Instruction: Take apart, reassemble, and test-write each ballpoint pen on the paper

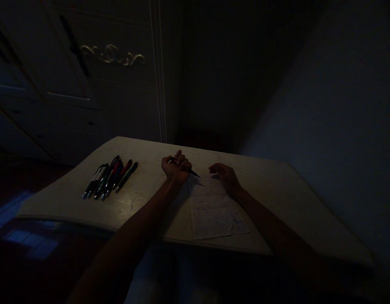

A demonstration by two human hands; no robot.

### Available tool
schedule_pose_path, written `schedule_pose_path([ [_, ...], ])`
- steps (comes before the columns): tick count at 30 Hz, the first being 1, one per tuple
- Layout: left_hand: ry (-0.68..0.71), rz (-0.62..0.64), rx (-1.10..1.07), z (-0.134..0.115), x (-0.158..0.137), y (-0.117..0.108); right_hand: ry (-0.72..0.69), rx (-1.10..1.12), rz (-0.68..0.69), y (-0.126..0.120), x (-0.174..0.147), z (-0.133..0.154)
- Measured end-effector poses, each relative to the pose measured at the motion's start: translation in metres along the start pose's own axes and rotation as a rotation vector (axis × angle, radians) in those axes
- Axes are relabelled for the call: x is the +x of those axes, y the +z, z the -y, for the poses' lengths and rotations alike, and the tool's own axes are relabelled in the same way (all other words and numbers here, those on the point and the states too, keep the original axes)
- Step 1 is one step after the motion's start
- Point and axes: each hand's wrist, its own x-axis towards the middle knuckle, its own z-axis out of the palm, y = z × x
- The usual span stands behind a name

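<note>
Pen [195, 173] gripped in left hand [177, 165]; long axis runs rightward from that hand, tip angled slightly toward wearer, by paper's [210, 211] far end. Pen dark, slim. Right hand [225, 175] loosely curled, nothing seen in it. Paper writing: dense, unreadable.
</note>
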Motion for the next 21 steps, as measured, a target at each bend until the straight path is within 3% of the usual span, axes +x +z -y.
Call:
schedule_pose_path([
  [13, 0.000, 0.008, -0.027, 0.005, 0.000, 0.000, 0.003, -0.027, 0.007, 0.000, -0.004, 0.010],
  [21, -0.035, 0.058, 0.083, 0.014, -0.001, 0.001, -0.184, -0.136, 0.091, 0.008, -0.006, 0.020],
])
